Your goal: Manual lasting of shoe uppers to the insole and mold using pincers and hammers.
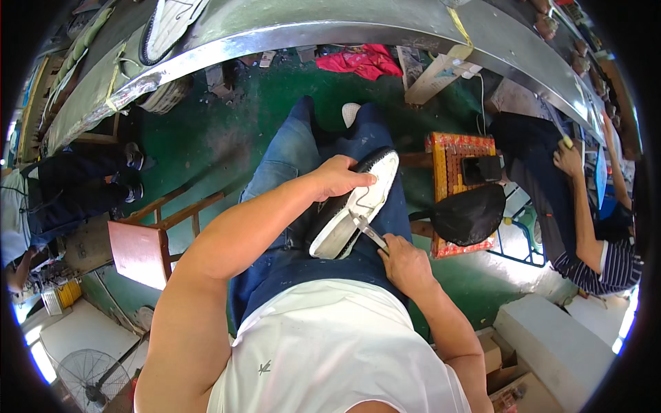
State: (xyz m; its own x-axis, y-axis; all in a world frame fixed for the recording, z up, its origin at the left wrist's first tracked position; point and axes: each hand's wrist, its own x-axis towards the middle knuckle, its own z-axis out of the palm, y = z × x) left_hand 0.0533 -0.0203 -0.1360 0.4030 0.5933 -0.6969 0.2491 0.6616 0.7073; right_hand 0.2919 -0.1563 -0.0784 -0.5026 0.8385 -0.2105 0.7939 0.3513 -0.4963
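Observation:
Across my lap rests a dark shoe (354, 206), its pale underside turned up and its black edge showing along the far end. My left hand (339, 177) grips its far part, the thumb pressed on the underside. A thin curved line, like a wire or cord, lies on the pale surface beside the thumb. My right hand (406, 263) is closed round a metal hand tool (372, 234) that looks like pliers. The tool's head touches the middle of the shoe's underside, and its grip is mostly hidden in my palm.
A metal-edged bench (275, 36) curves across the front, bearing another pale-soled shoe (172, 27). To my left is a wooden stool (140, 251); to my right, an orange-topped seat (454, 158) with a black bag (469, 215). Other people work on both sides.

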